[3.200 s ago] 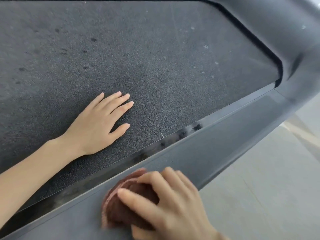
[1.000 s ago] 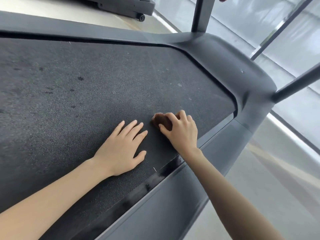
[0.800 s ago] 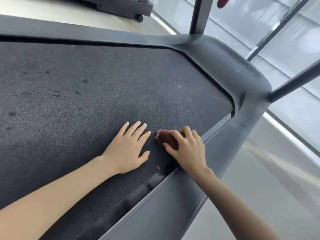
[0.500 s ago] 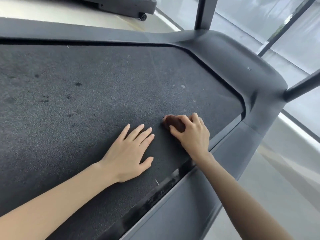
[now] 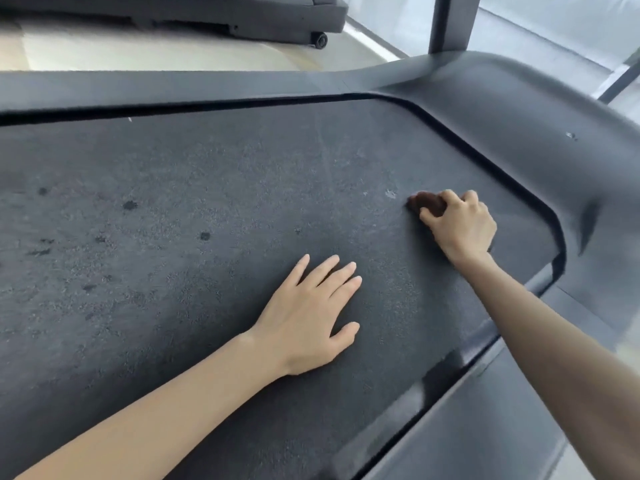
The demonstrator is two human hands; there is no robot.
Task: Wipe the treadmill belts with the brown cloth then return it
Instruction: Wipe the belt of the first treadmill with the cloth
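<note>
Far out near the belt's right corner, the right hand (image 5: 459, 225) clenches the brown cloth (image 5: 426, 205) against the treadmill belt (image 5: 194, 188) — mostly hidden under its fingers. Nearer, the left hand (image 5: 308, 320) lies flat, fingers spread, holding nothing. Dark spots (image 5: 130, 204) dot the belt's left; a pale fleck (image 5: 390, 194) sits just left of the cloth.

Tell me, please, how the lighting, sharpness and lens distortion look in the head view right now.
Head view: bright daylight from the windows washes out the top right; the belt is evenly lit and its grain sharp; the wide lens bows the frame rail; the right hand on the brown cloth is slightly soft; the left hand is crisp and lies flat.
</note>
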